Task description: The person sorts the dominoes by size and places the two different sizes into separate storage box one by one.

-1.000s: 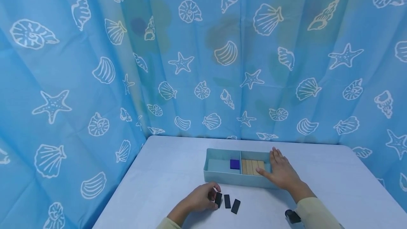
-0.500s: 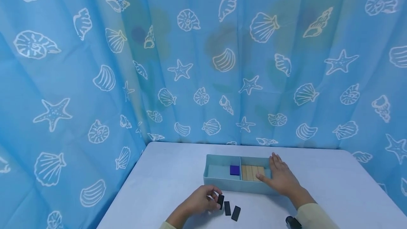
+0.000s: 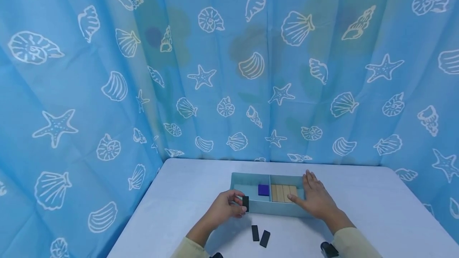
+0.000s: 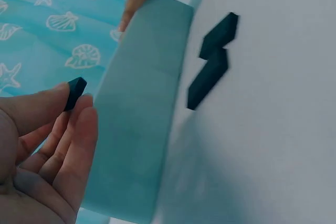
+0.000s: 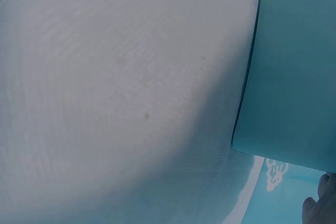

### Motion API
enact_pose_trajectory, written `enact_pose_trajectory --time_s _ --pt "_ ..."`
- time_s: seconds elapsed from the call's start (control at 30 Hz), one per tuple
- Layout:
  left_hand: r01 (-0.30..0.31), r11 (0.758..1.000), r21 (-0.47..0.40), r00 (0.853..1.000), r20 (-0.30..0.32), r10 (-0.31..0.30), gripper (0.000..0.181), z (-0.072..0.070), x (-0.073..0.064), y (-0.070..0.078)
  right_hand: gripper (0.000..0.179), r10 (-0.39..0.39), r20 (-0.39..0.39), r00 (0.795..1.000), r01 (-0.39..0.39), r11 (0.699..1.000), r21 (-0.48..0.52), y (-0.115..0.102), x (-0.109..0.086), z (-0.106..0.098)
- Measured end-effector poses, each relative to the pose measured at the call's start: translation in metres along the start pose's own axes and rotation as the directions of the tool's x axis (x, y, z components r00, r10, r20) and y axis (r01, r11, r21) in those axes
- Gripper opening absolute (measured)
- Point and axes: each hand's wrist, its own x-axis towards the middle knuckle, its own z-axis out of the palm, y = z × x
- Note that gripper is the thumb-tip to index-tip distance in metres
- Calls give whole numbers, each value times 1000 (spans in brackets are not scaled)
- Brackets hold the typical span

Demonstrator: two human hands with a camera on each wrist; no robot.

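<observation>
My left hand pinches a small black rectangular block between thumb and fingers, in front of the left part of a pale blue-green two-compartment box. In the left wrist view the pinched black block is held up beside the box wall. My right hand rests over the box's right end with its fingers straight. A purple block lies in the left compartment, against the divider. Several light wooden blocks lie side by side in the right compartment.
Two more black blocks, one upright in the view and one slanted, lie on the white table in front of the box. A blue shell-patterned curtain hangs behind and to the left.
My left hand has lifted the black block off the table and carried it forward to the box's front wall. My right hand has stayed at the box's right end.
</observation>
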Motion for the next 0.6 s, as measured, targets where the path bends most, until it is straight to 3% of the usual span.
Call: enact_pose_trajectory --time_s 0.13,0.3,0.6 --pt "-37 999 13 999 -30 37 40 -3 8 8 111 10 17 1000 -10 1000 -1 0 1 0" --pt "-64 997 40 998 -18 65 39 -8 18 14 110 16 28 999 -16 1000 0 -1 1 1" --pt "-42 998 55 999 4 42 41 -10 38 26 111 10 17 1000 -10 1000 -2 3 1 1"
